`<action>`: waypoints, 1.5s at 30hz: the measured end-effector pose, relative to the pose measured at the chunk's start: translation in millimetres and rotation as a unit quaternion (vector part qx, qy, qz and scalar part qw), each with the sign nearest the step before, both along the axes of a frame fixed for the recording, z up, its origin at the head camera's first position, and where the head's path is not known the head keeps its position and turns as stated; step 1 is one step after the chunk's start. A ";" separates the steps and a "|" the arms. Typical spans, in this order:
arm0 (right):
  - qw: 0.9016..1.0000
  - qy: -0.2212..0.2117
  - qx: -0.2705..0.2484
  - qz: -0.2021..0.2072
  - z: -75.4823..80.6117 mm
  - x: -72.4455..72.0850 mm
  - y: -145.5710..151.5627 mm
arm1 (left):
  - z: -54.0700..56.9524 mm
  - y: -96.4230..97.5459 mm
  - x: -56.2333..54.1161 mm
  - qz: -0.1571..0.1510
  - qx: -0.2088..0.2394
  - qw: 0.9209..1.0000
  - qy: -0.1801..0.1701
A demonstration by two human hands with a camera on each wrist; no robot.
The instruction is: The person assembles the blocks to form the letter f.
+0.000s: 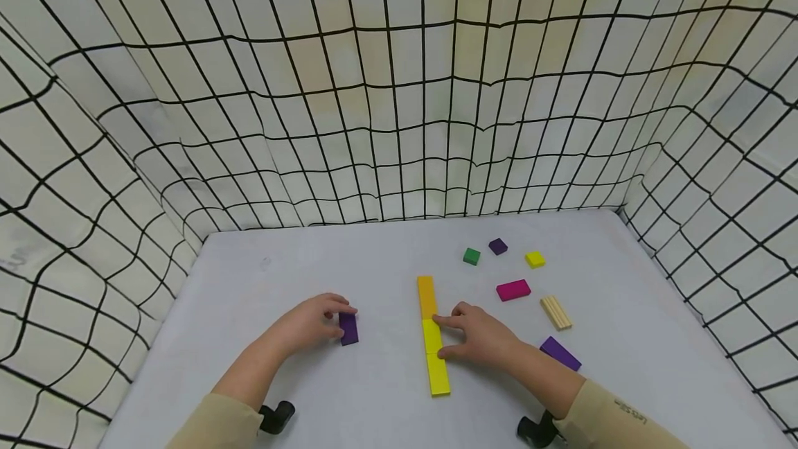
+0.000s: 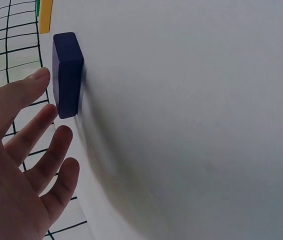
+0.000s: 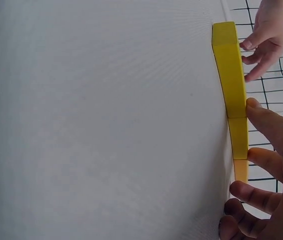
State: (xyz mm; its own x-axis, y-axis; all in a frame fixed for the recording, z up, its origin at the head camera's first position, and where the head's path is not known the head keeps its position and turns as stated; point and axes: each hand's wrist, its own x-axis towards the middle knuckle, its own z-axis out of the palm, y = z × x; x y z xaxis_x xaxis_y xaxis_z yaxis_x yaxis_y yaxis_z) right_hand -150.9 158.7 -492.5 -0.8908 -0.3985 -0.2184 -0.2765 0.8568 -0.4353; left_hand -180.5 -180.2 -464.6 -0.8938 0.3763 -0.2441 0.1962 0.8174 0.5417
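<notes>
A purple block (image 1: 350, 329) is being touched by the left hand (image 1: 314, 323), two yellow blocks (image 1: 433, 364) by the right hand (image 1: 480, 337). Both hands are being held spread.

A row of three blocks (image 1: 431, 336) is running front to back mid-table (image 1: 268, 265), end to end. The left block (image 1: 350, 330) is sitting off to its left, just right of the left hand (image 1: 314, 323). The right hand (image 1: 476, 335) is touching the row's right side. Further right, one block (image 1: 560, 353) is lying nearest, the next block (image 1: 555, 312) behind it, another block (image 1: 514, 290) behind-left, a trio of blocks (image 1: 498, 247) sitting way back. Netting (image 1: 423, 82) is hanging behind.
</notes>
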 end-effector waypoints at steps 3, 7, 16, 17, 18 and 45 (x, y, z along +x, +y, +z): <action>1.000 0.000 0.002 0.000 0.0 -0.2 -0.1 | -3.5 -0.3 -0.5 -0.012 0.000 1.000 -0.005; 1.000 0.000 0.001 0.000 -0.6 0.0 0.6 | -5.0 -0.3 0.4 -0.014 0.005 1.000 -0.012; 1.000 -0.009 0.002 -0.004 -0.8 -0.5 -0.2 | -3.0 3.2 4.1 0.001 -0.004 1.000 -0.027; 1.000 -0.010 0.002 -0.005 -0.6 -0.6 -0.6 | -3.1 3.8 4.6 0.002 -0.009 1.000 -0.023; 1.000 -0.011 0.003 -0.006 -0.4 -0.6 -0.9 | -3.7 4.4 5.1 0.003 -0.018 1.000 -0.017; 1.000 -0.009 0.008 -0.004 2.9 0.4 -2.5 | -0.7 5.7 6.1 -0.131 -0.126 0.976 0.118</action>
State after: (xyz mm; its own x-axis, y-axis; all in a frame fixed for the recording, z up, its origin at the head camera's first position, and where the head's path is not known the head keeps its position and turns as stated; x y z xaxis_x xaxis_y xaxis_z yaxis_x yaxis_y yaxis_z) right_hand -150.6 156.3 -489.5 -0.8897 -0.3884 -0.2400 -0.2626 0.8653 -0.4269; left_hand -174.4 -174.6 -465.4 -0.8171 0.5545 -0.1579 0.5118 0.8237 0.2441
